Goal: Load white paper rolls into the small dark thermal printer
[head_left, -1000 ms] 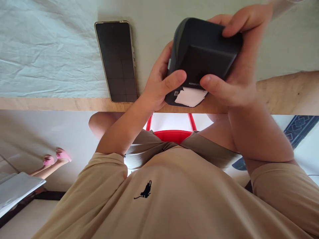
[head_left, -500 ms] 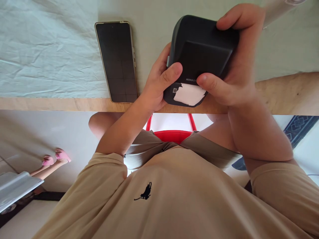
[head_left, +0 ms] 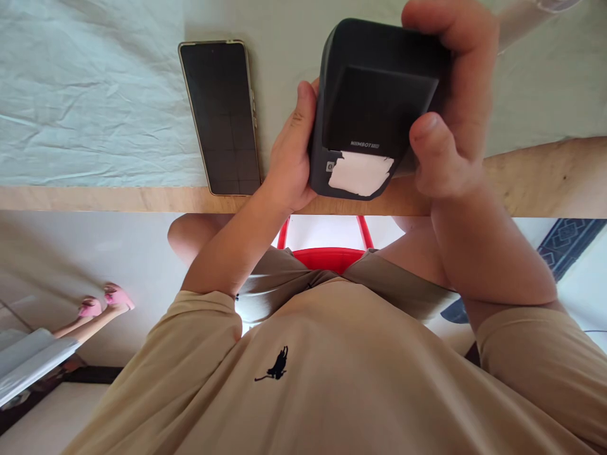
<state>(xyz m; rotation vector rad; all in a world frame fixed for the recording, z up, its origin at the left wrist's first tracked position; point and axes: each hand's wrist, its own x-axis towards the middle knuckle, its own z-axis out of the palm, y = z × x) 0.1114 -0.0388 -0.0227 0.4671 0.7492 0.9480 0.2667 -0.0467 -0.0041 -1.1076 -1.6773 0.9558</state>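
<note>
A black label printer marked NIIMBOT is held up above the table's near edge, its flat face towards me. A torn white sticker covers part of its lower end. My left hand holds the printer's left side, thumb along the edge and the other fingers hidden behind it. My right hand grips the right side, with its index finger over the far corner and its thumb bent near the right edge. Left of the printer, a phone with a dark screen lies on the table.
Pale green cloth covers the table, with a bare wooden edge in front. A clear cylindrical object lies at the far right. Below are a red stool and, at left, another person's feet in pink slippers.
The printer has risen slightly and moved a little left. Both thumbs have lifted off its face and shifted to its sides, uncovering the brand lettering.
</note>
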